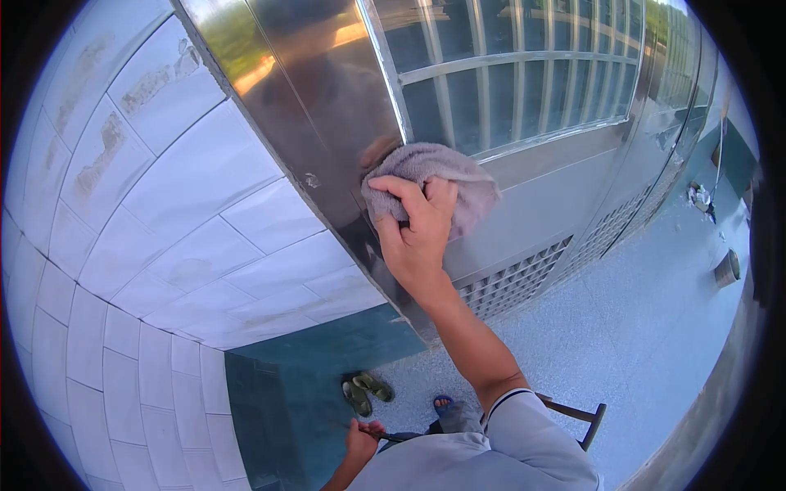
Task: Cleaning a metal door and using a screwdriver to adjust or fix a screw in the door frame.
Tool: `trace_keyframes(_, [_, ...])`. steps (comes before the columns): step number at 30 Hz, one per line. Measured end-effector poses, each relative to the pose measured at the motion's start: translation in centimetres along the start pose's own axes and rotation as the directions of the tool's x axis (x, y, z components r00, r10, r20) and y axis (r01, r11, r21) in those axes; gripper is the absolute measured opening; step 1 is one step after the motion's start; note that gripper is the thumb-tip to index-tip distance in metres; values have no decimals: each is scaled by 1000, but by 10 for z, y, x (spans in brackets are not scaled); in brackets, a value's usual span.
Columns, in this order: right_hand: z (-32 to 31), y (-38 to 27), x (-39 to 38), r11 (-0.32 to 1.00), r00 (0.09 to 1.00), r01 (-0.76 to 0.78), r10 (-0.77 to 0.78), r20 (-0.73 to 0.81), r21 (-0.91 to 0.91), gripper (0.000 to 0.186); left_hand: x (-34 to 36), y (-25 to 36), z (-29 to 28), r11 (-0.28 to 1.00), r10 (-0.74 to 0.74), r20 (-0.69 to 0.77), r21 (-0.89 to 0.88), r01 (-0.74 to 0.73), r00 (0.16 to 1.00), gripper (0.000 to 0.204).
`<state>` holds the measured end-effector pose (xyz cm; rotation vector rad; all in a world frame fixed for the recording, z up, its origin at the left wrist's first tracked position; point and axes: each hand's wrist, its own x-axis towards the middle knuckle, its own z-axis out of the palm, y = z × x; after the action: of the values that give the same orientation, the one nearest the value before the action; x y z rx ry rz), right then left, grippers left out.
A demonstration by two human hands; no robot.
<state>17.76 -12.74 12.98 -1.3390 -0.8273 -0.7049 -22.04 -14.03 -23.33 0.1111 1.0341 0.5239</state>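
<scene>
My right hand [417,233] reaches up and presses a bunched greyish-mauve cloth [463,184] against a shiny metal door. Its fingers are curled into the cloth, at the lower left corner of the barred window [524,98]. The polished door frame [315,106] beside it mirrors a dark shape and some greenery. Low down near my waist, my left hand [360,446] has its fingers curled beside a thin dark strip [397,437]. Whether that strip is a handle or a strap I cannot make out.
White tiles [188,204] with worn patches cover the wall at left, above a dark green band [319,352]. Green shoes [367,393] stand on the speckled floor below. A brown wooden seat's edge [585,417] is by my right side. Farther right stands a bucket [727,268].
</scene>
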Motion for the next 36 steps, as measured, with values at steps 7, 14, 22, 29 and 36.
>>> trace_keyframes(7, [22,11,-36,966,984,177,-167,68,-186,30,15,-5,-8,973,-108,22,-200,110,994,51])
trace_keyframes(14, [-16,71,-146,978,913,-146,191,360,-150,22,28,-11,15,997,-77,-61,1,78,995,51])
trace_keyframes(22, [17,-16,65,962,965,247,-255,-56,-118,27,20,-17,13,992,-53,52,-111,58,997,45])
trace_keyframes(29, [12,56,-94,927,918,339,-290,270,-159,26,8,3,62,992,61,298,-121,-26,953,42])
trace_keyframes(36, [-68,129,-342,353,152,-882,841,519,-313,14,-45,-1,162,931,184,457,203,-303,870,45])
